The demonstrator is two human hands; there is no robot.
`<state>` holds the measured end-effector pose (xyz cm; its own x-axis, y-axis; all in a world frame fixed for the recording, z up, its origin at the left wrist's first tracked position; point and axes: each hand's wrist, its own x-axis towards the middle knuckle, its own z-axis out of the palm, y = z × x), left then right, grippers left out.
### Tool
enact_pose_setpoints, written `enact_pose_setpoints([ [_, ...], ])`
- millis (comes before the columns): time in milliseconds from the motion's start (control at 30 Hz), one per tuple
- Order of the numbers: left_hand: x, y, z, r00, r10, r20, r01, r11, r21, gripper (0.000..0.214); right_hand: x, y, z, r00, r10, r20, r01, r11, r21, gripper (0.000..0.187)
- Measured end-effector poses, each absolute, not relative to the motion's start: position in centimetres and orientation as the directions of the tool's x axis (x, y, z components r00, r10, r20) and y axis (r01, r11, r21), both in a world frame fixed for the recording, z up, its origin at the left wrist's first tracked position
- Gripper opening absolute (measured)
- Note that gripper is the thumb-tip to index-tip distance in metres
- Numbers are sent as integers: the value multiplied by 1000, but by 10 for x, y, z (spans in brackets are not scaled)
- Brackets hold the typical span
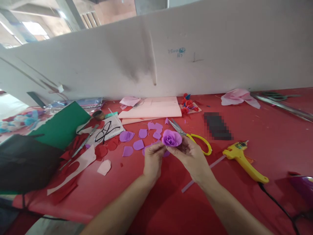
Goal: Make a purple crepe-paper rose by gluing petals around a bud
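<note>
Both hands up front over the red counter [102, 191], working one item: purple flower [171, 138], layered petals, face turned up toward the camera, sits right between the two grips. Left hand [154, 156]: grip pinching the flower low on its left side, thumb and fingers together. Right hand [193, 158]: grip also on the flower, thumb at its lower right edge, other fingers curled behind, partly hidden

Around the grip: loose purple petals [139, 144] spread left of it and just beyond, some partly hidden by the left hand. Scissors [187, 134] with yellow handles just beyond the right grip, blades angled away to the left. Yellow glue gun [247, 165] lies right of the grip, nozzle pointing away, translucent glue stick [187, 186] running out of its back and under the right wrist. Blurred-out dark rectangle [215, 126] beyond the right grip, to its right

Farther off: pink sheets [156, 107] straight beyond the grip, small red flowers [188, 103] with a bit of blue at their right end. Left of the grip past the petals: red scraps [101, 151], pale pink piece [104, 167], black-framed glasses [104, 132] on something white, green board [63, 120] farthest out with a dark item overlapping it
</note>
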<state>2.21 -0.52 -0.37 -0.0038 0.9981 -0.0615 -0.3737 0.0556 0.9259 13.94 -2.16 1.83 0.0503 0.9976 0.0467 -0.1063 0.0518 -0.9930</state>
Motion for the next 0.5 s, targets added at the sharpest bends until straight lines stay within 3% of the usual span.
enact_pose_setpoints([
  [133, 21, -1, -6, -34, 997, -71, -406, 51, 913, 13, 148, -21, 31, 37, 995, 92, 61, 90, -994, 34],
  [233, 18, 4, -9, -83, 994, -75, -415, 34, 909, 13, 180, -25, 44, 110, 980, 168, 346, 121, -930, 26],
  [300, 17, 7, -9, -104, 990, -100, -446, 43, 894, 12, 215, -33, 44, 220, 943, 252, 663, 45, -747, 24],
  [367, 17, 8, -6, -104, 984, -144, -500, 73, 863, 13, 252, -44, 33, 293, 895, 337, 893, -130, -431, 32],
  [433, 17, 8, -2, -93, 980, -178, -533, 102, 840, 16, 282, -56, 17, 324, 900, 291, 946, -305, -111, 39],
  [500, 17, 7, 3, -89, 980, -177, -521, 106, 847, 16, 299, -67, 2, 376, 913, 156, 923, -384, 27, 38],
])
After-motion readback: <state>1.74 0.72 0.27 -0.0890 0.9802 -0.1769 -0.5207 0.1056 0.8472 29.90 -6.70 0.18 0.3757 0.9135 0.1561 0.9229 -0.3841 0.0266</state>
